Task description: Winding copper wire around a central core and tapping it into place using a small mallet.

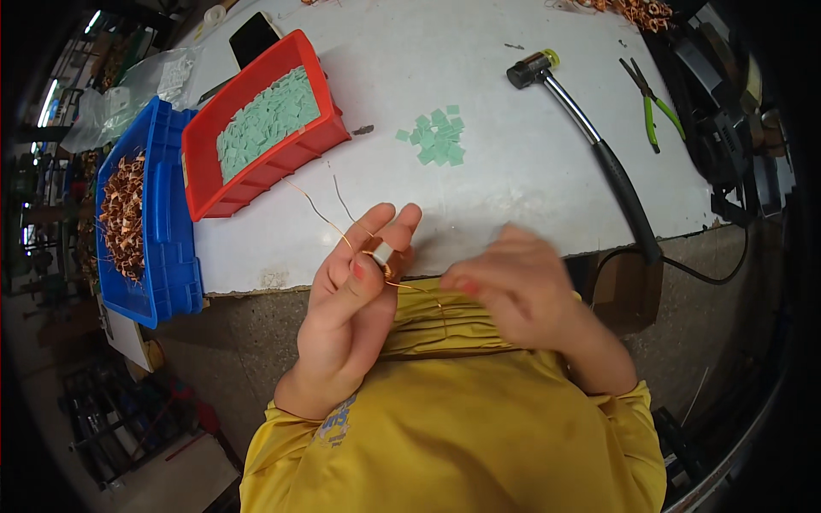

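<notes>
Between the thumb and fingers of my left hand (pixel 346 299) is a small copper wire coil (pixel 382 254) with a whitish piece in its middle. Thin copper leads stick out from it, two toward the table and one toward my right hand. My right hand (pixel 517 286) is at the right of the coil, smeared by motion, with its fingers bent. Whether it grips the lead's end cannot be made out. Beyond both hands, a loose heap of small pale green squares (pixel 438 137) lies on the white table (pixel 389 56).
A red bin (pixel 282 162) of green squares stands at the left, beside a blue bin (pixel 175 248) of copper coils (pixel 122 218). On the right lie a hammer (pixel 599 141) with a black grip and green-handled pliers (pixel 652 107). A dark phone (pixel 254 40) rests behind the red bin.
</notes>
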### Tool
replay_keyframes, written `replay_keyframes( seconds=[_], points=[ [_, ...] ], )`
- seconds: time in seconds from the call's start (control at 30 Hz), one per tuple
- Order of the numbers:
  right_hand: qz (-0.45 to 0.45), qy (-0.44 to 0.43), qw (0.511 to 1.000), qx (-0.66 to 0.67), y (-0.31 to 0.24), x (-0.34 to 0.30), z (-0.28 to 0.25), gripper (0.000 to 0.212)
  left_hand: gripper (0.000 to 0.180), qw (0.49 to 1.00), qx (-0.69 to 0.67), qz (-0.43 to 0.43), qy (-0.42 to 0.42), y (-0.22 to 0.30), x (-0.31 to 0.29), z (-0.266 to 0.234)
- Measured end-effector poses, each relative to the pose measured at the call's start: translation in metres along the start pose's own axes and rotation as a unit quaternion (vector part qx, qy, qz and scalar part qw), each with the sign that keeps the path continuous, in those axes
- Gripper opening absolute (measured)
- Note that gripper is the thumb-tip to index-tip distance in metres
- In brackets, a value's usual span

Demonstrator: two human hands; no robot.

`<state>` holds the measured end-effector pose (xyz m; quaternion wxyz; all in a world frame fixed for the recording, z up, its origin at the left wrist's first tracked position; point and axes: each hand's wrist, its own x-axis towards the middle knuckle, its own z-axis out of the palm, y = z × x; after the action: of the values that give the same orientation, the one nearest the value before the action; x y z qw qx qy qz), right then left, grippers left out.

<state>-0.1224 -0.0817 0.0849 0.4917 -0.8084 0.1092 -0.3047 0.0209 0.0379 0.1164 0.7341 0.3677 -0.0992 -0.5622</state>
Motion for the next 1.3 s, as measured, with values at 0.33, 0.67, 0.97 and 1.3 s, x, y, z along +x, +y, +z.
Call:
replay_keyframes(
  seconds=[0.33, 0.67, 0.97, 1.3],
  points=[
    [-0.081, 0.072, 0.987, -0.122, -0.002, -0.01, 0.024, 0.014, 0.045, 0.997, 0.029, 0.071, 0.027, -0.008, 0.01, 0.008],
    [0.022, 0.048, 0.972, -0.23, -0.03, -0.026, -0.021, 0.029, 0.054, 0.985, 0.126, 0.105, -0.052, -0.014, 0.017, 0.036],
    [0.287, 0.093, 0.928, 0.22, -0.039, 0.01, -0.043, 0.014, 0.059, 0.919, 0.351, 0.066, -0.167, -0.03, 0.023, 0.039],
    [0.248, 0.05, 0.944, 0.21, -0.024, 0.002, -0.037, 0.02, 0.021, 0.814, 0.549, 0.086, -0.169, -0.028, 0.015, 0.037]
  ],
)
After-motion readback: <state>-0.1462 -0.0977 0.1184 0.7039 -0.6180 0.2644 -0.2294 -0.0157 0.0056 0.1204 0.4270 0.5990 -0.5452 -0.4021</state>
